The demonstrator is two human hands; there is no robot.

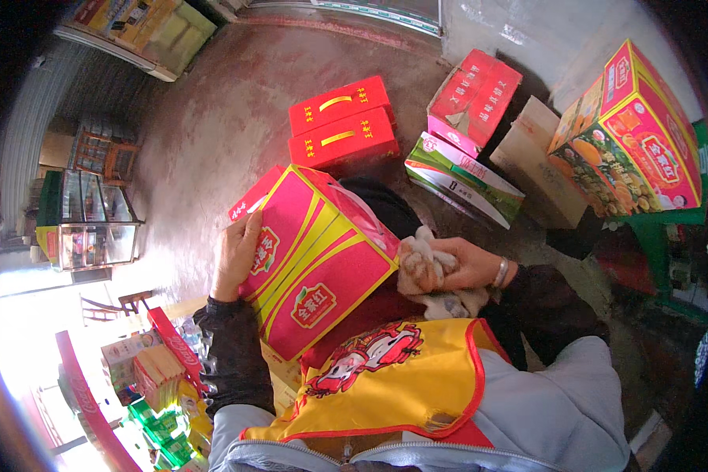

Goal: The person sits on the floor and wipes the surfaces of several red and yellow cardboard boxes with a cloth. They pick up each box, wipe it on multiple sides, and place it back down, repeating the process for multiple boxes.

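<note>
A pink and yellow gift carton (330,236) with printed writing is tilted in front of my body, over my lap. My left hand (239,253) grips its left side, the thumb lying on the printed face. In my right hand (472,262) is a bunched, stained whitish cloth (422,271), close to the carton's right corner; whether they touch I cannot tell. A metal bracelet (501,273) circles the right wrist. My yellow apron (413,377) with red trim spreads below the carton.
Two red handled gift boxes (342,127) sit on the floor ahead. To the right are a red carton (478,97), a green and white milk carton (463,180), a brown cardboard box (534,165) and a tall fruit-printed carton (631,138). Packaged goods (159,377) crowd the lower left.
</note>
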